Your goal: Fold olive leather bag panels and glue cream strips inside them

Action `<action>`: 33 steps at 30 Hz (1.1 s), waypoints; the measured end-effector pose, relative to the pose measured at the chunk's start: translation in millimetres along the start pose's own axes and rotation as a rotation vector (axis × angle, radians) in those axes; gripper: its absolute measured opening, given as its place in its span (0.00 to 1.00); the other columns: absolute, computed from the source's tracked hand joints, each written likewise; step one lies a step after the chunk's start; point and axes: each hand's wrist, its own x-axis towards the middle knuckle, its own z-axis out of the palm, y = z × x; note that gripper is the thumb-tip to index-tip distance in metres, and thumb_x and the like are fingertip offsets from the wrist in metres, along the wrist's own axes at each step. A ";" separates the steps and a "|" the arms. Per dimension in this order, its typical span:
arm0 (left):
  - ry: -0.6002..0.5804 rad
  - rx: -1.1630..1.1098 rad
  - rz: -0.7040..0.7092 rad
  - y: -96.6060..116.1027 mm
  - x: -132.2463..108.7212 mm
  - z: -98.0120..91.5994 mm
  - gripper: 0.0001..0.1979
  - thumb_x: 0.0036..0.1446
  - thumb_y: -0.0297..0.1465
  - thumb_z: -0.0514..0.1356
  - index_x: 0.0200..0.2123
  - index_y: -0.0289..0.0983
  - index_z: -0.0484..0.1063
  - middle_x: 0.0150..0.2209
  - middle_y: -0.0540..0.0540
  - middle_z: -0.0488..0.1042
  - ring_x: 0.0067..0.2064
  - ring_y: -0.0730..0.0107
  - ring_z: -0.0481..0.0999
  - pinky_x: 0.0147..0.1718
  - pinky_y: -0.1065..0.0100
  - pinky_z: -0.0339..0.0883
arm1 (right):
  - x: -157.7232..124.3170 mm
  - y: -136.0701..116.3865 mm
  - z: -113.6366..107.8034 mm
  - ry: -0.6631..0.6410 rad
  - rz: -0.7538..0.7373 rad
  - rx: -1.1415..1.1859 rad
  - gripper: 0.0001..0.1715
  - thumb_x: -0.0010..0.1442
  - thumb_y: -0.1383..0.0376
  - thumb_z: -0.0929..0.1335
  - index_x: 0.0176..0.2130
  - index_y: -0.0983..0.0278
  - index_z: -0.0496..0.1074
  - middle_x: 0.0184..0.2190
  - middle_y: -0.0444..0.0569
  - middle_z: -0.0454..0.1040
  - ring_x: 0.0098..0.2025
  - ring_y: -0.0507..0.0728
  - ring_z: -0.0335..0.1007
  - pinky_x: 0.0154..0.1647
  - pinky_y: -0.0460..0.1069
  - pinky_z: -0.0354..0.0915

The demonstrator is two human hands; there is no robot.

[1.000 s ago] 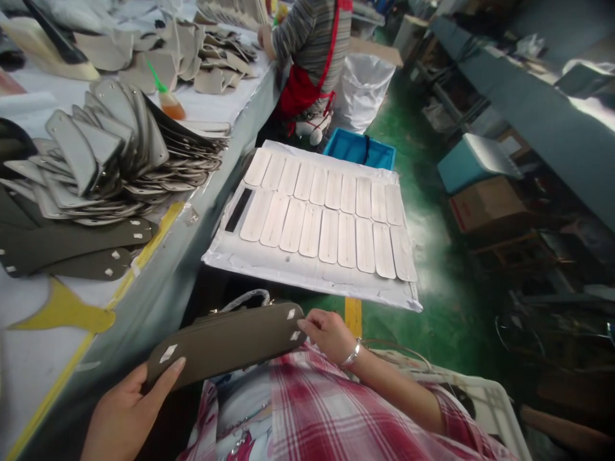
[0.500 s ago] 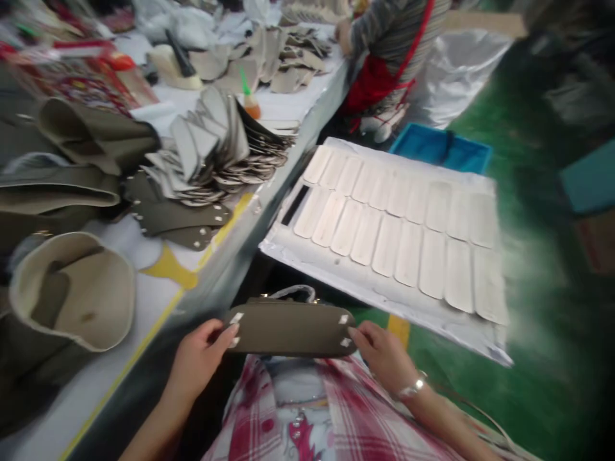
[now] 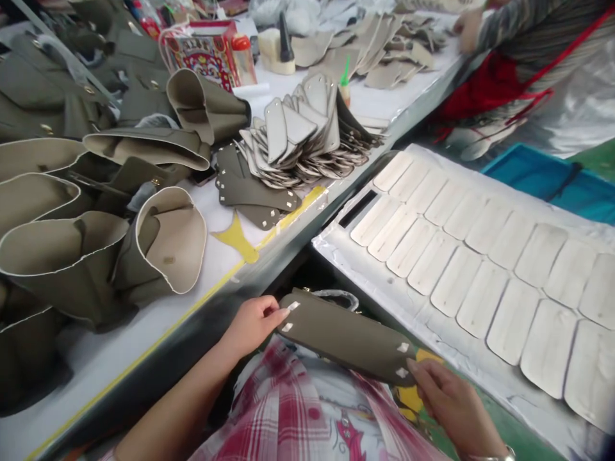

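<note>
A dark olive bag base panel [image 3: 346, 336], long with rounded corners and small pale squares near both ends, is stretched out in front of my body, slanting down to the right. My left hand [image 3: 254, 325] pinches its left end between thumb and fingers. At the lower right corner, my right hand [image 3: 446, 394] grips the other end. Just behind the panel shows a plastic-wrapped handle [image 3: 339, 296] with gold-coloured fittings; what it belongs to is mostly hidden. Similar olive pieces [image 3: 257, 192] with pale squares lie on the table beside a heap of pale-backed panels [image 3: 298, 128].
Open olive bag bodies [image 3: 170, 240] crowd the white table [image 3: 144, 339] at left. A board of pale oblong pieces [image 3: 369, 272] stands at right, with a blue crate [image 3: 542, 173] behind. Farther back are a red patterned box [image 3: 199, 54] and a co-worker's arm [image 3: 509, 29].
The view has swung left, so the table and board sit farther right in it. The panel, level before, now tilts down to the right, still held at both ends.
</note>
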 end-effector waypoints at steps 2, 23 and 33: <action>-0.014 0.016 0.004 -0.8 1.3 -2.3 0.18 0.52 0.44 0.54 0.20 0.36 0.64 0.18 0.54 0.62 0.22 0.75 0.59 0.22 0.72 0.51 | -0.9 -2.9 1.7 -0.004 0.031 0.022 0.25 0.51 0.45 0.62 0.19 0.61 0.61 0.11 0.40 0.57 0.14 0.50 0.51 0.15 0.46 0.50; -0.124 0.272 0.092 3.6 7.6 -13.3 0.17 0.53 0.42 0.52 0.19 0.37 0.60 0.18 0.53 0.63 0.22 0.73 0.62 0.23 0.72 0.50 | -1.0 -7.8 0.2 0.074 -0.071 -0.176 0.24 0.54 0.48 0.61 0.19 0.63 0.63 0.12 0.42 0.62 0.15 0.50 0.56 0.17 0.45 0.53; -0.046 0.444 0.707 49.7 21.0 47.6 0.33 0.48 0.46 0.58 0.55 0.38 0.59 0.52 0.39 0.65 0.53 0.53 0.64 0.53 0.59 0.53 | -1.9 1.8 -13.0 0.130 -0.138 -0.197 0.18 0.56 0.58 0.63 0.20 0.64 0.64 0.17 0.42 0.64 0.21 0.49 0.58 0.22 0.44 0.50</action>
